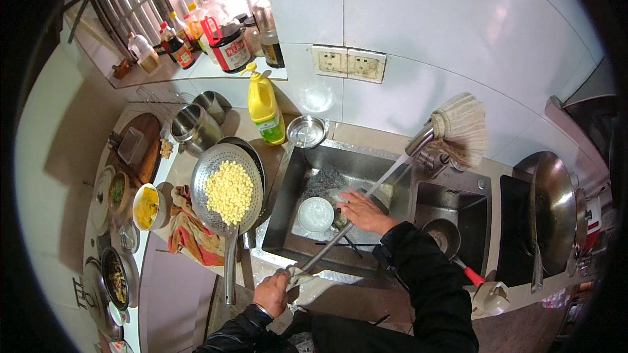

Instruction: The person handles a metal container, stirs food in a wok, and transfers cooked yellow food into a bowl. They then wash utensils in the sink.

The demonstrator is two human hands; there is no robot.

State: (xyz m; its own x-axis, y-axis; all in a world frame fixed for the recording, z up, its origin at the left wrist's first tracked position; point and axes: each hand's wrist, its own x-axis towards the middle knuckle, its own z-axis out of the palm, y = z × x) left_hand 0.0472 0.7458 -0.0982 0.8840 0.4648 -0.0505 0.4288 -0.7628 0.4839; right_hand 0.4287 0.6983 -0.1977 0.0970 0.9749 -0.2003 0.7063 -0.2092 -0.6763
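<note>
My left hand [272, 291] is closed around a long metal handle [326, 252], with a pale cloth [298, 277] bunched at its grip. The handle slants up and right over the sink [277, 225]. My right hand [364, 212] lies palm down over its far part, fingers outstretched; its palm is hidden. A dark piece [379, 202] shows beside that hand; whether it belongs to the handle is unclear. A water stream [387, 175] falls from a metal spout [420, 140] with a pale fibrous bundle [458, 130] around it. A white bowl [315, 214] sits in the sink, near dark chopsticks [352, 245].
Left of the sink, corn kernels [229, 191] fill a perforated metal strainer [200, 206] with a long handle. A yellow pump bottle [265, 108] stands behind. A red-handled pan [444, 238] rests in the small basin; a wok [554, 211] stands farther right. Bowls line the left counter.
</note>
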